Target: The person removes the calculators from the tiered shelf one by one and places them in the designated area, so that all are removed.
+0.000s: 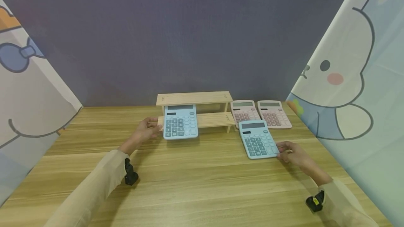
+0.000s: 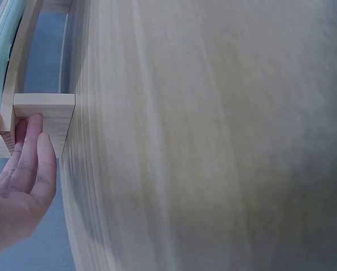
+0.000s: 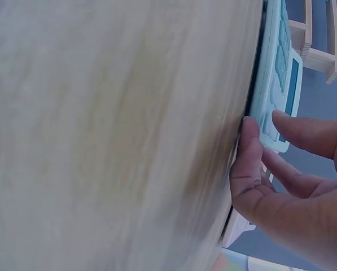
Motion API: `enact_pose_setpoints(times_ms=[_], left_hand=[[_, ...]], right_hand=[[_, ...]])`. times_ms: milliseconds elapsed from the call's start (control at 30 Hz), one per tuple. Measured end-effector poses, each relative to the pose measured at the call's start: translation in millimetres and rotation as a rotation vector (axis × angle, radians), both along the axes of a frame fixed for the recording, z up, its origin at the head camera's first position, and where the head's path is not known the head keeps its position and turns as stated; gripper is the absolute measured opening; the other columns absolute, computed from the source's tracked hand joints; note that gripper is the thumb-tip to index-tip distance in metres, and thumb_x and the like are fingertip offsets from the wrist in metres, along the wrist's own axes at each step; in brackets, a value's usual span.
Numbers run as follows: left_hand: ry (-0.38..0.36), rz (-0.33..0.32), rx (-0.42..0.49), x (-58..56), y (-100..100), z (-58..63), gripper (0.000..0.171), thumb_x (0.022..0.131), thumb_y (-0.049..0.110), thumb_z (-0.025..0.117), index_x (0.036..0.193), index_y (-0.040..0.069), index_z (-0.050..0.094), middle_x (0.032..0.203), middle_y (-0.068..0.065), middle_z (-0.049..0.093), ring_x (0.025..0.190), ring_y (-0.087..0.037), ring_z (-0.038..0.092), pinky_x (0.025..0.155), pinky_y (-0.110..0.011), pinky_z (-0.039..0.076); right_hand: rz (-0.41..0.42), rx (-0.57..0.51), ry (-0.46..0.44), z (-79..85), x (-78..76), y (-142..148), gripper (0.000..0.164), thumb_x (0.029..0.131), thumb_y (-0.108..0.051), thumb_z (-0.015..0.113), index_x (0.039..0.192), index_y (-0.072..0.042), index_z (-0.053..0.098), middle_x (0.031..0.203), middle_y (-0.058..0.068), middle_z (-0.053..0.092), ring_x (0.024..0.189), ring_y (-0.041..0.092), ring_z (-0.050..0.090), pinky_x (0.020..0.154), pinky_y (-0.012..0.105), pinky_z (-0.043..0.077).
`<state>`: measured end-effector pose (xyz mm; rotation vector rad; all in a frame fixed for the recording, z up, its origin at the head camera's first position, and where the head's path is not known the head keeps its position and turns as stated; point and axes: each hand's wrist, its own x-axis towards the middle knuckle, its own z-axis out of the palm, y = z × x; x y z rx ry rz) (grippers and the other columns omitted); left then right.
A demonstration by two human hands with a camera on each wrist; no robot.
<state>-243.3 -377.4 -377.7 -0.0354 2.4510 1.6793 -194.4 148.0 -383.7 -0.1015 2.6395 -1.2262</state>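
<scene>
My left hand [image 1: 146,129] is at the left end of a small two-tier wooden shelf [image 1: 213,119]. In the left wrist view, the thumb lies over the edge of the lower board and the fingers curl beneath it, gripping the shelf [image 2: 44,100]. A blue calculator [image 1: 181,123] leans face up on that lower board, its top edge under the upper board. My right hand [image 1: 293,153] pinches the lower right corner of a second blue calculator [image 1: 257,139]. The right wrist view has the thumb above this calculator [image 3: 270,84] and a finger at its underside.
Two pink calculators lie behind the second blue one: a left one [image 1: 243,109], partly covered by it, and a right one [image 1: 274,115]. The wood-grain table [image 1: 195,185] meets a dark back panel [image 1: 189,38], with cartoon-printed sheets [image 1: 347,55] at both sides.
</scene>
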Motion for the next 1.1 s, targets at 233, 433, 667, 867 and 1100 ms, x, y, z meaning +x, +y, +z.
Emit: enact_pose_setpoints(times_ms=[233, 433, 667, 867, 1100], left_hand=[[-0.009, 0.004, 0.010, -0.4, 0, -1.1, 0.056, 0.095, 0.020, 0.050, 0.138, -0.003, 0.024, 0.129, -0.028, 0.041, 0.114, -0.038, 0.052, 0.095, -0.042, 0.049], [0.000, 0.000, 0.006, -0.3, 0, -0.9, 0.055, 0.095, 0.020, 0.049, 0.138, -0.004, 0.024, 0.129, -0.029, 0.041, 0.114, -0.038, 0.052, 0.094, -0.042, 0.049], [0.005, -0.001, 0.007, -0.3, 0, -1.3, 0.055, 0.095, 0.019, 0.049, 0.138, -0.004, 0.024, 0.129, -0.029, 0.042, 0.114, -0.039, 0.052, 0.094, -0.042, 0.049], [0.013, -0.007, 0.012, -0.2, 0, -1.0, 0.054, 0.095, 0.019, 0.049, 0.137, -0.005, 0.024, 0.129, -0.029, 0.041, 0.114, -0.038, 0.052, 0.094, -0.042, 0.049], [0.016, -0.006, 0.008, 0.6, 0, -0.5, 0.055, 0.095, 0.019, 0.049, 0.137, -0.005, 0.024, 0.129, -0.029, 0.041, 0.114, -0.038, 0.052, 0.094, -0.042, 0.049]], right_hand=[[0.007, -0.001, 0.034, 2.3, -2.1, 3, 0.045, 0.082, -0.001, 0.057, 0.122, 0.014, 0.042, 0.109, 0.029, 0.051, 0.083, 0.019, 0.056, 0.063, 0.029, 0.054], [0.029, -0.037, 0.034, 8.1, -4.6, 1, 0.045, 0.086, -0.001, 0.052, 0.125, 0.016, 0.037, 0.112, 0.031, 0.049, 0.088, 0.018, 0.057, 0.068, 0.030, 0.055], [0.099, -0.092, 0.076, 17.9, -4.7, -7, 0.043, 0.089, -0.003, 0.052, 0.125, 0.016, 0.037, 0.108, 0.031, 0.052, 0.083, 0.016, 0.060, 0.065, 0.033, 0.056], [0.128, -0.103, 0.054, 17.7, -6.2, -18, 0.044, 0.089, -0.008, 0.054, 0.125, 0.012, 0.040, 0.110, 0.029, 0.053, 0.085, 0.013, 0.061, 0.067, 0.031, 0.054], [0.171, -0.140, 0.041, 15.2, -7.2, -37, 0.046, 0.086, -0.008, 0.058, 0.124, 0.012, 0.043, 0.109, 0.028, 0.054, 0.087, 0.015, 0.061, 0.072, 0.030, 0.055]])
